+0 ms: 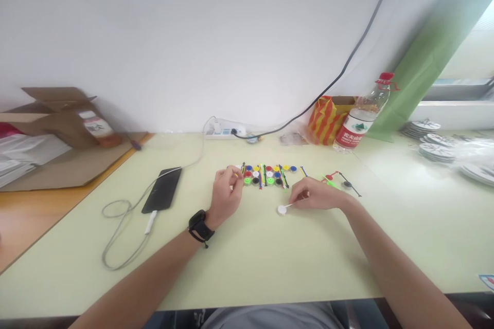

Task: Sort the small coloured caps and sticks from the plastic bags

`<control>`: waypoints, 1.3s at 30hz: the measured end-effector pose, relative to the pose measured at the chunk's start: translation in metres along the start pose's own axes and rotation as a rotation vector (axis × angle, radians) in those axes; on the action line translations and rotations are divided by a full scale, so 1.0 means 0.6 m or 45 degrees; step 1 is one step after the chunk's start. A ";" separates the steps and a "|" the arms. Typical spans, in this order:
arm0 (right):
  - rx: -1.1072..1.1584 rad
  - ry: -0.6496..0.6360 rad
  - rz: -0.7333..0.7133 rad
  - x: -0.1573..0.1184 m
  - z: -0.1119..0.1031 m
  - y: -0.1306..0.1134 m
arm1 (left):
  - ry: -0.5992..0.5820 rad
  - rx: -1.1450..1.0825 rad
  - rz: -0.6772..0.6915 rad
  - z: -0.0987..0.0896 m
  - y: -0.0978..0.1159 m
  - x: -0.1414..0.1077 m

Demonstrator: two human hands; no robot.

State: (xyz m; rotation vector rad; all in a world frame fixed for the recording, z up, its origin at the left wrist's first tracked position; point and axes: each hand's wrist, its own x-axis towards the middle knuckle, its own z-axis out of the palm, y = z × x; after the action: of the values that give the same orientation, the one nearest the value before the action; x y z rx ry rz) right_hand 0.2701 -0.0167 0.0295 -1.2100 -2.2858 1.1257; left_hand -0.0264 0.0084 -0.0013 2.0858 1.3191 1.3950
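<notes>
My right hand (314, 194) pinches a thin white stick (289, 205), whose far end meets a small round white piece (282, 210) on the table. I cannot tell whether the two are joined. My left hand (227, 191) is closed, fingertips together, beside the left end of a group of small coloured discs (269, 174). Whatever those fingers hold, if anything, is hidden. Coloured sticks (263, 175) lie among the discs. Beyond my right hand lie a red disc with a stick (330, 177), a bright green piece (329, 182) and a dark disc with a stick (348, 184).
A black phone (162, 190) with a looping cable (116, 231) lies at left. A power strip (224, 131) sits along the wall. Behind on the right stand a water bottle (357, 123) and a striped bag (326, 121). Stacked plates (436, 151) and a cardboard box (62, 108) occupy the sides.
</notes>
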 end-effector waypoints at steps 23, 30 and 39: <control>0.034 0.320 -0.072 0.013 0.011 -0.027 | -0.858 0.034 0.477 -0.009 0.049 -0.016; 0.224 0.342 -0.106 0.009 0.017 -0.022 | -0.877 -0.101 0.311 0.005 0.033 -0.023; 0.552 0.242 -0.269 0.021 0.053 -0.039 | -0.737 -0.599 -0.185 0.022 0.028 -0.017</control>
State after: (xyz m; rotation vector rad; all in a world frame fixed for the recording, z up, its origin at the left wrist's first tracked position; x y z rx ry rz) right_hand 0.2310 -0.0303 0.0260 -0.8465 -1.8492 1.2776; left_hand -0.0075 -0.0059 -0.0025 1.8230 0.7926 0.8344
